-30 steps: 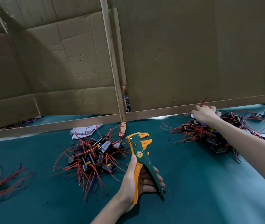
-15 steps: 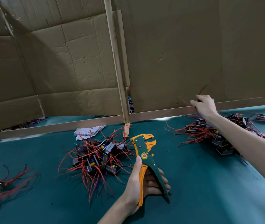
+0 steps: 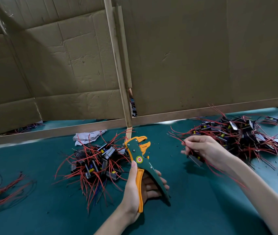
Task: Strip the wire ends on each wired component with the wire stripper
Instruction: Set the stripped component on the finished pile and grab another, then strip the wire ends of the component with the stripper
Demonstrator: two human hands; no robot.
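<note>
The green tabletop (image 3: 202, 209) carries heaps (image 3: 94, 160) of red-wired parts. The left hand (image 3: 135, 189) has its grip closed round the wire stripper (image 3: 138, 155) handles, jaws gaping. Near it, the right hand (image 3: 202, 150) pinches one component (image 3: 195, 159), which looks light. Its limp, thin wires likely want holding near their ends.

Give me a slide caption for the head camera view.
Left hand grips the wire stripper while the right hand holds a wired component above the green table.

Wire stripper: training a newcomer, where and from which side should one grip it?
Grip the wire stripper by its long handles, from below, as the left hand does: thumb on orange, fingers round green. Its head points away, unobstructed.
</note>
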